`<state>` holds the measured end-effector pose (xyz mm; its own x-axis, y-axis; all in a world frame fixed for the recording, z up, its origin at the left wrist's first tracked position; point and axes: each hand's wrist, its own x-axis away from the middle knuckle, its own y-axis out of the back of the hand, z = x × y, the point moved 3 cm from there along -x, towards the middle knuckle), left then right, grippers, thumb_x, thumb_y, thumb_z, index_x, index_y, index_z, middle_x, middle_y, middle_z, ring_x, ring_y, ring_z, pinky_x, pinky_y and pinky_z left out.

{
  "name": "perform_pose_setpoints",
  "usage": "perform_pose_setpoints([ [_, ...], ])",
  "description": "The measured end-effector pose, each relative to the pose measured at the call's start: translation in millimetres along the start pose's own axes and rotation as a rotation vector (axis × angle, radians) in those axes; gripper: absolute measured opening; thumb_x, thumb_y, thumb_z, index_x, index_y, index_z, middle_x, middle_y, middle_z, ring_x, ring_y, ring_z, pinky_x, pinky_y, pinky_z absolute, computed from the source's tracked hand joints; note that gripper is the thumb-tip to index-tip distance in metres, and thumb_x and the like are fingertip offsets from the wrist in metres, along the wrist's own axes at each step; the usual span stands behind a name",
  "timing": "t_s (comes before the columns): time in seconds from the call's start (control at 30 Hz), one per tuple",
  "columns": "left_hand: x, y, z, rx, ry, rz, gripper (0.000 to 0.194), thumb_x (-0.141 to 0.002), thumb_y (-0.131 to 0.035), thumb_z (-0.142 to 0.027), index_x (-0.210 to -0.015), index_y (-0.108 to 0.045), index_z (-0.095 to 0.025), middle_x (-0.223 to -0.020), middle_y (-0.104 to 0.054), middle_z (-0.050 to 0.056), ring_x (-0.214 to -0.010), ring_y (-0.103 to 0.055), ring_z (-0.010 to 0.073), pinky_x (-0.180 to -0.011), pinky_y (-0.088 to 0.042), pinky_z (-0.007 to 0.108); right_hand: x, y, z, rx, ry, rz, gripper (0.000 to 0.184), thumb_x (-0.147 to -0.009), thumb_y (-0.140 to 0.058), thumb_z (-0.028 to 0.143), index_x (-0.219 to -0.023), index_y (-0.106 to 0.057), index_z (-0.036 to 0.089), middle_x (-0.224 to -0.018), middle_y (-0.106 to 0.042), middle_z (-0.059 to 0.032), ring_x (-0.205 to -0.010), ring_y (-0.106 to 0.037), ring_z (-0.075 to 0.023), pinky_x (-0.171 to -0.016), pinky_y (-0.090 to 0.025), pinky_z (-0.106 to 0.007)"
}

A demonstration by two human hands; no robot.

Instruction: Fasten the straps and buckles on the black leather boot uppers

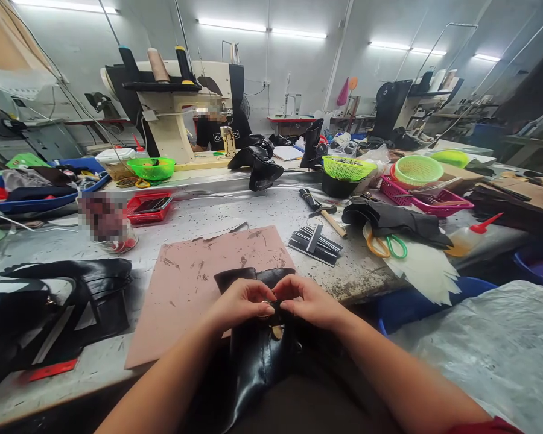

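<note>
A black leather boot piece [257,355] lies over the front edge of the table and a pink cutting mat [194,283]. My left hand [239,301] and my right hand [308,298] meet over its middle. Both pinch a small metal ring or buckle [269,306] on a strap of the leather, fingers curled tight. The fingertips hide most of the small metal part.
Black leather pieces [49,313] are piled at left. A hammer [328,217], black strips [314,244], scissors [387,246], a glue bottle [473,235] and green baskets [346,167] lie beyond. A sewing machine [172,102] and a seated person [210,129] are behind.
</note>
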<state>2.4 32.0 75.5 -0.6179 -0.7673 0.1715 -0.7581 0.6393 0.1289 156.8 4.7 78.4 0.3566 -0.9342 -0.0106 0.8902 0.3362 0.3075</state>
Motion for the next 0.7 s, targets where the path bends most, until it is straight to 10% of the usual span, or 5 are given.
perform_pose_setpoints([
  [0.23,2.7,-3.4,-8.2,-0.163,-0.056,-0.164,0.013,-0.059,-0.066,-0.020,-0.069,-0.061,-0.013,-0.060,-0.061,-0.001,-0.059,-0.055,0.0119,-0.056,-0.041,0.022,-1.6,-0.1,-1.5,0.031,-0.020,0.013,0.022,-0.062,-0.067,0.017,-0.082,-0.059,0.017,-0.084,-0.061,-0.0016,-0.082,-0.056,-0.0170,-0.077,-0.043,-0.032],
  [0.7,-4.5,4.2,1.4,0.129,0.050,-0.010,0.033,-0.052,-0.079,-0.029,-0.072,-0.060,-0.012,-0.049,-0.059,-0.003,-0.047,-0.054,0.0088,-0.049,-0.039,0.020,-4.0,2.6,-4.5,-0.105,-0.023,-0.057,0.005,-0.062,-0.063,0.021,-0.066,-0.062,0.017,-0.071,-0.062,-0.0014,-0.072,-0.057,-0.0166,-0.067,-0.045,-0.031],
])
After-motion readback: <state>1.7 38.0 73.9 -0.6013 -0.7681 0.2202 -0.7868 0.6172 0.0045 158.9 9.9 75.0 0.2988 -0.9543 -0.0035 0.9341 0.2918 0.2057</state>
